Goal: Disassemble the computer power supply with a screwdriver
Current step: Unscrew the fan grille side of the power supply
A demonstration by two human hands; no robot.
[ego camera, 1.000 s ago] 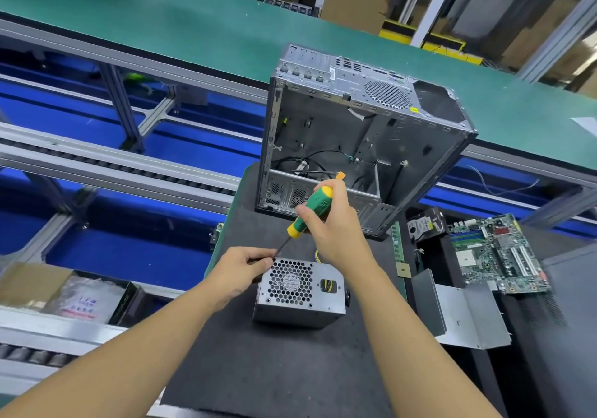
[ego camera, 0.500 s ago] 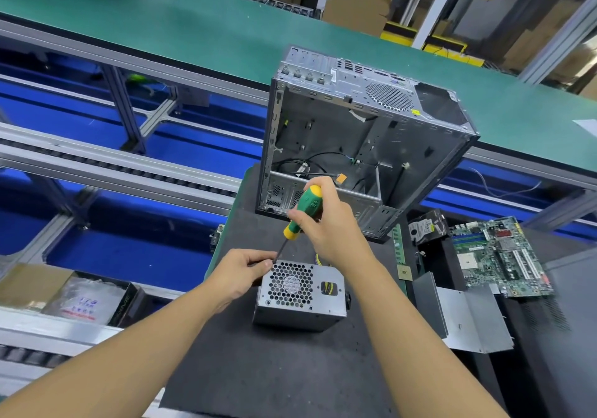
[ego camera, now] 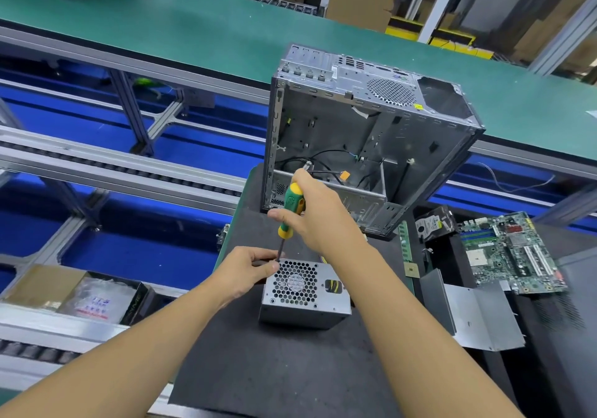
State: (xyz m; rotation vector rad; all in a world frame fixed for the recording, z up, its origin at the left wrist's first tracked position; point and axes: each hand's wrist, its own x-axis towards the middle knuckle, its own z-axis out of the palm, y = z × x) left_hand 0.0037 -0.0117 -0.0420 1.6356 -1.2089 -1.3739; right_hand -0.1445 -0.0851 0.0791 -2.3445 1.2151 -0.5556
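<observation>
screwdriver [ego camera: 289, 211] now upright, grey power supply [ego camera: 303, 291]

Little can be read. The clear plastic bag [ego camera: 93, 301] in the black open box [ego camera: 135, 298], well left of the grey metal power supply with honeycomb grille [ego camera: 303, 291], bears blue letters that look like "ITS" above blurred red print. Other labels are too small.
</observation>
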